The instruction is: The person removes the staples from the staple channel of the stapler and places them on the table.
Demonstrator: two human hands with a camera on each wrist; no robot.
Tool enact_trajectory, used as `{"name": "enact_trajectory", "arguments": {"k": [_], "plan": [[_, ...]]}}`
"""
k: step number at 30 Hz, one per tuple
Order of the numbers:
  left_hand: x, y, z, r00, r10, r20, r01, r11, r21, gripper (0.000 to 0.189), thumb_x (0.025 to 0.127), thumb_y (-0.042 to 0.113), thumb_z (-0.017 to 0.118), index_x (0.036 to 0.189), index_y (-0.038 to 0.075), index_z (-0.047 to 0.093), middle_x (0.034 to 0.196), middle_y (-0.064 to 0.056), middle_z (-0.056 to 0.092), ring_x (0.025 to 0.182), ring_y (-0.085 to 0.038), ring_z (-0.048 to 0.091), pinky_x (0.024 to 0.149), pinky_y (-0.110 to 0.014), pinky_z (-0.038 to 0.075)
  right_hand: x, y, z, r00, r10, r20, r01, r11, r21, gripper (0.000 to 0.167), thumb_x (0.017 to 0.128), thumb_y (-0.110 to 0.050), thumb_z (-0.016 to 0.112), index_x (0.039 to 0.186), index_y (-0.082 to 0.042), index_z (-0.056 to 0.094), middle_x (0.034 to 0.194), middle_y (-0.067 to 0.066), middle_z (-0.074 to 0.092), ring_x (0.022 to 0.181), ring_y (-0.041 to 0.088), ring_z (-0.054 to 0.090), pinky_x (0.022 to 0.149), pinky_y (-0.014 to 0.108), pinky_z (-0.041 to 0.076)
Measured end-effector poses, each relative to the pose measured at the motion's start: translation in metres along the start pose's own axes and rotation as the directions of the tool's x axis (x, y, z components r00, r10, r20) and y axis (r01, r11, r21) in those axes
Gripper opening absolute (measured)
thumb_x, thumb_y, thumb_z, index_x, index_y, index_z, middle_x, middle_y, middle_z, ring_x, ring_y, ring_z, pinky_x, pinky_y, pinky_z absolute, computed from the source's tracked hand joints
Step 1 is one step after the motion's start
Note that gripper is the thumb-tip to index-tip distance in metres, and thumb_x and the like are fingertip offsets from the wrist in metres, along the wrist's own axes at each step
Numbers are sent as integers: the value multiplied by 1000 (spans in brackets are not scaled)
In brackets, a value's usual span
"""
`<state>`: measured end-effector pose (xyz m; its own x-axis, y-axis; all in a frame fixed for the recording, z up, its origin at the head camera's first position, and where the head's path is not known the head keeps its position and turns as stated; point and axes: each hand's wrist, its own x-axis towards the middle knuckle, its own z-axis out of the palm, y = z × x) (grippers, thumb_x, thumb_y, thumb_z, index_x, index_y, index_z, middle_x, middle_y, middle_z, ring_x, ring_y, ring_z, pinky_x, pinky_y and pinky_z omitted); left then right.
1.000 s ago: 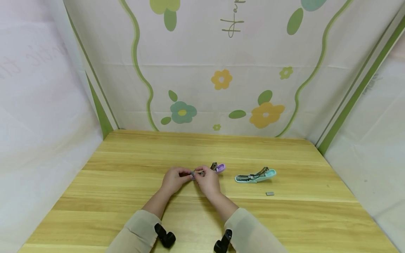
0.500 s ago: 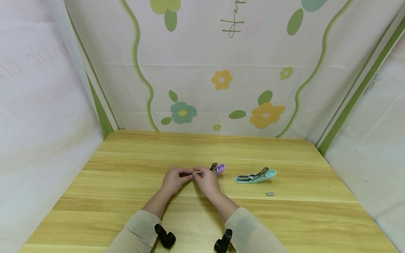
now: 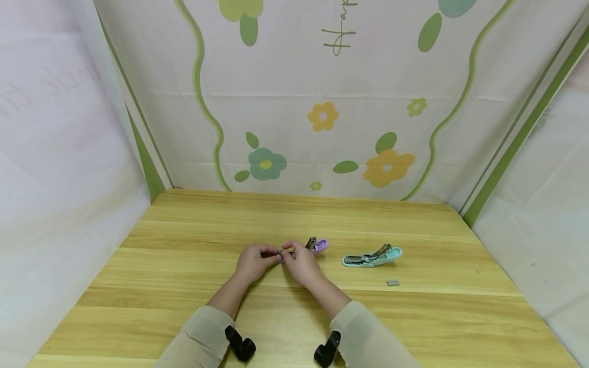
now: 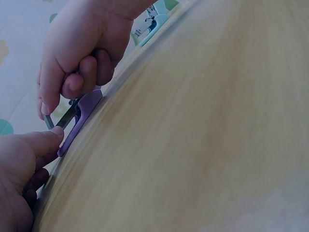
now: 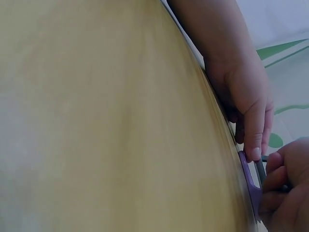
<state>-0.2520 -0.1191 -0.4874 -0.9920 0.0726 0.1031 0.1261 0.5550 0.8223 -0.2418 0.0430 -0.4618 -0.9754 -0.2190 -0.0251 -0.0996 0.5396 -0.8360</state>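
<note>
A purple stapler (image 3: 321, 246) lies opened up on the table, its top arm folded back and its front partly hidden by both hands. My left hand (image 3: 252, 261) pinches the front end of its metal magazine (image 4: 66, 117) between thumb and fingers. Just above that end, my right hand (image 3: 301, 263) pinches a small grey staple strip (image 4: 49, 121) between thumb and index finger. The strip stands tilted at the magazine; whether it touches is not clear. In the left wrist view, the right hand's other fingers are curled in.
To the right lies a mint-green stapler (image 3: 371, 256), also opened up. A second grey staple strip (image 3: 393, 282) rests on the wooden table (image 3: 184, 230) in front of it. A white flowered cloth (image 3: 276, 76) hangs behind, with cloth walls at both sides.
My right hand has shifted very slightly at the stapler's front, and its wrist has moved a little to the right. The left hand and both staplers stay in place.
</note>
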Motion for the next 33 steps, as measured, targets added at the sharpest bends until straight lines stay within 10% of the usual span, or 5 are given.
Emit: {"name": "enact_trajectory", "arguments": {"k": [14,33], "plan": [[-1,2,-1,1000,-17,8,17,1000,5,16,84,21,78,98,12,77,97,-1,75,91,-16,66,82,-38,54,-19,11,-27,995,-99,-19,100,984,149,22,92,-23,68,111,-11,70,57,-6,42,49,5,36,44,15,29],[-1,4,0,1000,-29,-14,29,999,23,16,82,22,79,96,13,78,99,-3,75,94,-19,66,86,-39,53,-42,53,-54,1000,16,20,-18,994,108,21,84,-23,76,103,-14,77,53,-7,41,47,6,35,44,18,29]]}}
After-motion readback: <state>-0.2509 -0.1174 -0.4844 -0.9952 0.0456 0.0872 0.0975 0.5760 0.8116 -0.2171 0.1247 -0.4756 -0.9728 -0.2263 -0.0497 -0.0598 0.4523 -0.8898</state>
